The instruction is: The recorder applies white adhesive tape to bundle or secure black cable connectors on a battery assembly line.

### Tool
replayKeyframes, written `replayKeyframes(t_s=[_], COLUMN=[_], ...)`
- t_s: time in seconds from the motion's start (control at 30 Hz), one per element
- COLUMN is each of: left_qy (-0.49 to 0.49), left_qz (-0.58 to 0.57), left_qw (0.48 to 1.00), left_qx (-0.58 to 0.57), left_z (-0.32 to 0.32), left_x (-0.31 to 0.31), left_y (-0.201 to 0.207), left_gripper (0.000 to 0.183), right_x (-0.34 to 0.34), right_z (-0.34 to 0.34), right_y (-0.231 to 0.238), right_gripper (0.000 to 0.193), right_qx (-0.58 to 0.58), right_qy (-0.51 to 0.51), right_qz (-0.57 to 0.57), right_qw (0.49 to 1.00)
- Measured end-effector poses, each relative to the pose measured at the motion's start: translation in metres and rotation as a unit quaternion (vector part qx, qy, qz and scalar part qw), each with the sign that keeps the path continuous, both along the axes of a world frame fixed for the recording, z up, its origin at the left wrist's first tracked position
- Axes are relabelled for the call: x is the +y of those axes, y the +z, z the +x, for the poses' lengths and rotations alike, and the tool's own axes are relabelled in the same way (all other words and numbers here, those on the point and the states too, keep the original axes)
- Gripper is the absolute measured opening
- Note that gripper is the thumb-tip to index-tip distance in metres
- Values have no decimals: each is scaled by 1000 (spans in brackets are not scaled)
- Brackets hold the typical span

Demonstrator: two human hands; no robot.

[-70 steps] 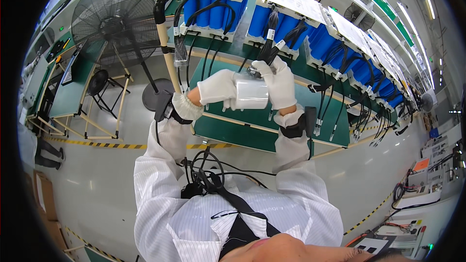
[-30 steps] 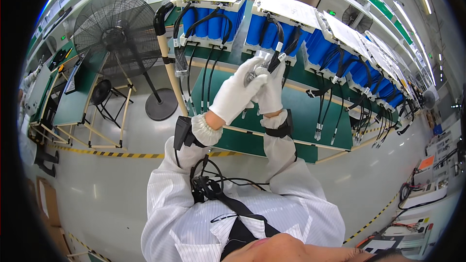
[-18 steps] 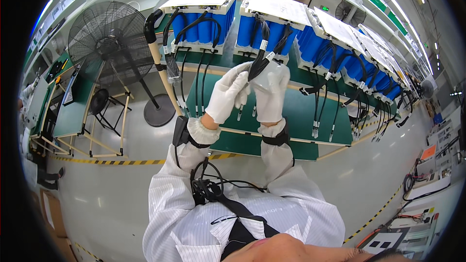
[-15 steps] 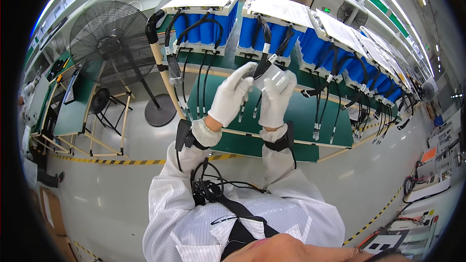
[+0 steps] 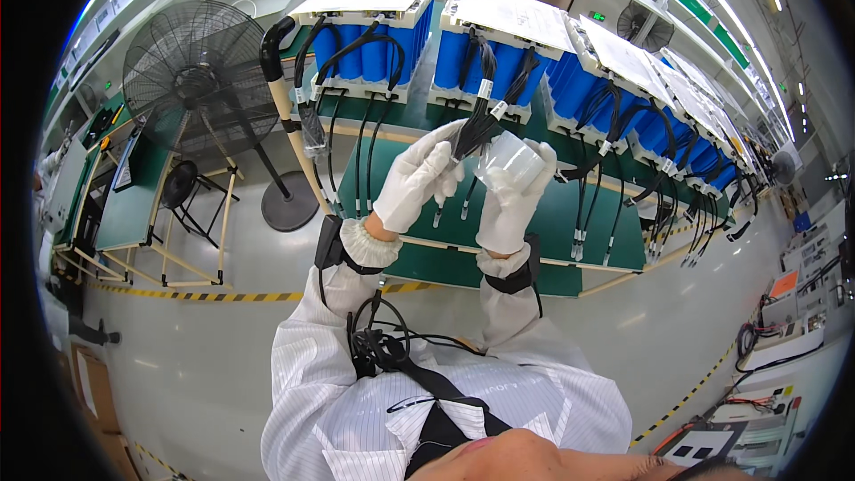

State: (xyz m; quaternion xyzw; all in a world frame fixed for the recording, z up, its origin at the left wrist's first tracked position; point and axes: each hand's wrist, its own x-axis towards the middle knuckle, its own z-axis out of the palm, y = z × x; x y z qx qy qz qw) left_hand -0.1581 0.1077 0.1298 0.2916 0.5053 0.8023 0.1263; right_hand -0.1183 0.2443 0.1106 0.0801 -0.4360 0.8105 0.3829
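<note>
My left hand (image 5: 415,176), in a white glove, is closed round a bundle of black cables (image 5: 476,132). The bundle hangs from the second battery pack (image 5: 501,67), which has blue cells and a white top; white labels wrap the cables above my fingers. In my white-gloved right hand (image 5: 509,209) is a small clear plastic bag (image 5: 511,158), pinched by thumb and fingers. The bag is right beside the lower part of the bundle; whether they touch I cannot tell. The cable ends at my left fingers are partly hidden.
More blue battery packs (image 5: 663,125) with dangling cables line the green bench (image 5: 570,200) to the right. Another pack (image 5: 361,49) stands at left, a clear plastic bag (image 5: 313,134) over its cable ends. A pipe frame (image 5: 289,98) and floor fan (image 5: 198,85) are further left.
My right hand has shifted slightly right and turned, and the clear bag shows more fully. The cable bundle has dropped a little and spread out beside my left fingers.
</note>
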Motion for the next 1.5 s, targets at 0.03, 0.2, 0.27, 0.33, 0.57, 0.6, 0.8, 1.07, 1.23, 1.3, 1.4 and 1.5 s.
replayKeyframes(t_s=[0.03, 0.2, 0.27, 0.33, 0.57, 0.6, 0.8, 1.07, 1.23, 1.3, 1.4, 1.5], left_qy=[25, 179, 167, 143, 168, 160, -90, -105, -188, -167, -139, -134], left_qz=[-28, -163, -183, -151, -68, -59, 222, 178, 296, 289, 274, 189], left_qw=[999, 928, 925, 942, 968, 970, 960, 975, 885, 890, 914, 954], left_qx=[27, 284, 288, 262, 172, 176, -147, -85, -306, -310, -266, -191], left_z=[-1, -2, -4, 0, 2, -3, 5, 22, 32, 40, 46, 36], left_x=[1, 8, 8, 10, 7, 9, 17, 18, 17, 16, 19, 16], left_y=[-2, -12, -20, -18, -36, -41, -29, -22, -14, -5, 0, -17], left_gripper=[43, 54, 60, 61, 49, 48, 40, 39, 35, 34, 32, 29], right_x=[-3, -14, -21, -26, -40, -38, -14, -39, -42, -32, -20, -19], right_z=[1, 0, -2, -4, -3, -6, -46, -53, -74, -82, -83, -63], right_y=[0, 8, 11, 16, 47, 48, 22, 6, -8, -16, -15, -2], right_gripper=[74, 81, 79, 74, 58, 57, 57, 83, 95, 109, 85, 57], right_qx=[1, 27, 32, 22, 79, 90, -2, 71, 174, 157, 119, 61], right_qy=[-22, -143, -208, -232, -254, -213, 150, 553, 649, 707, 693, 646], right_qz=[20, 178, 235, 279, 512, 495, -3, -87, -124, -178, -265, -322], right_qw=[1000, 973, 949, 932, 817, 837, 989, 826, 730, 667, 660, 689])
